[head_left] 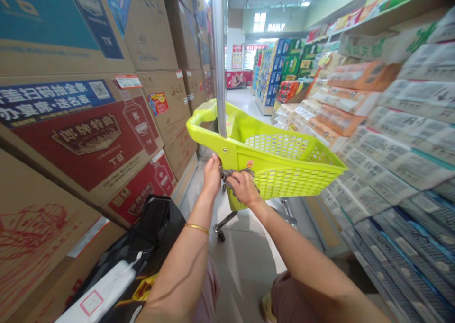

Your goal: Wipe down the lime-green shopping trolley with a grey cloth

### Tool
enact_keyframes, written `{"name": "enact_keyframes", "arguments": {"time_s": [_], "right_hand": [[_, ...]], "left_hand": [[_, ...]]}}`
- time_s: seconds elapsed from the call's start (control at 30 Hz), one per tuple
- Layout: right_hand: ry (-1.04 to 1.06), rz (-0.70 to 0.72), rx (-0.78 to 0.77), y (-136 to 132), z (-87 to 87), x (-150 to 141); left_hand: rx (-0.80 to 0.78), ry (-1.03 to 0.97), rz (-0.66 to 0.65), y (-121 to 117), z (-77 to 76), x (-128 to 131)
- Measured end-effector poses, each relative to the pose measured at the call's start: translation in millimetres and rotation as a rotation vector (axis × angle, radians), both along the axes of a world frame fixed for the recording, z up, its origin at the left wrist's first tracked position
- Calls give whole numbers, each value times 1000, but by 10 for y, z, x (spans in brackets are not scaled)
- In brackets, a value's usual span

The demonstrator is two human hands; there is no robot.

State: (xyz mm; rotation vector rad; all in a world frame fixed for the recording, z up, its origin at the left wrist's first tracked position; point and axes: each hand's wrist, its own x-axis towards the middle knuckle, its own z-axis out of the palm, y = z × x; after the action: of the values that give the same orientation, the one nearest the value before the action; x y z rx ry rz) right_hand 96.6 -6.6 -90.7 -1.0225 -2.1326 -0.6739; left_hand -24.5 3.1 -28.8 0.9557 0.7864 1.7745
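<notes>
A lime-green plastic shopping cart (270,159) stands in front of me, with a perforated basket and a metal pole rising from its near end. My left hand (212,177) is closed at the cart's near lower side, thumb up, at one end of a crumpled grey cloth (225,173). The fingers of my right hand (245,186) curl over the same cloth, against the basket's outer wall. More grey cloth shows just past the right knuckles. The far side of the left fingers is hidden.
Stacked cardboard boxes (85,138) line the left side. Below them are a black bag (152,228) and a white object (103,290) with a red square outline. Packaged paper goods (401,138) are piled on the right. The tiled aisle (245,98) runs on past the cart.
</notes>
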Motion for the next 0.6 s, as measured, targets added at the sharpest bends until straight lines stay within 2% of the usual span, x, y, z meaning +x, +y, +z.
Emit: {"name": "enact_keyframes", "arguments": {"time_s": [0.1,0.17,0.3,0.43,0.5,0.6], "right_hand": [[-63,29,-47,-22,-63,67],[-71,49,-50,-20,-20,99],[39,26,-23,27,250,91],[226,-21,26,88,518,5],[257,-26,48,111,528,-24],[209,-27,67,137,360,-7]], "left_hand": [[-24,-8,5,-1,-72,20],[-59,31,-5,-4,-139,29],[-131,124,-38,-34,-313,55],[-111,224,6,-89,-510,132],[-68,273,70,-105,-585,180],[-43,348,141,-94,-640,231]]}}
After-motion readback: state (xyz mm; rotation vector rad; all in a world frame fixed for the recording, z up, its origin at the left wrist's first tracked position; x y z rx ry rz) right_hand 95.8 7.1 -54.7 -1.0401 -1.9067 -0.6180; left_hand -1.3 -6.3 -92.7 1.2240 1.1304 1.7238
